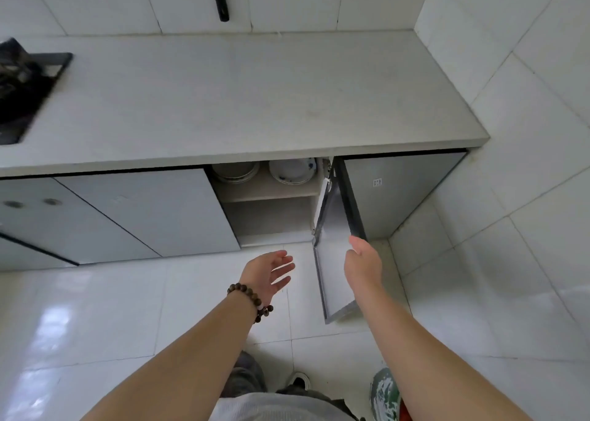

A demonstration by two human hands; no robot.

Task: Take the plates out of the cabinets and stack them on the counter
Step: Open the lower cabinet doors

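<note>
Plates (265,172) shelved, beyond the fingers (282,262)

matt pale stone counter (255,95) at 12; glossy floor tiles (95,309) at 8; glazed plates (292,171); wooden-bead bracelet (250,296); smooth grey door (332,261).

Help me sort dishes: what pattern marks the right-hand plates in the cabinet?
White plates with blue markings; head view.

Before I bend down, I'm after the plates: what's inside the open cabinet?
On the upper shelf sit a plain plate stack and a blue-patterned plate stack. The counter hides everything behind them.
</note>
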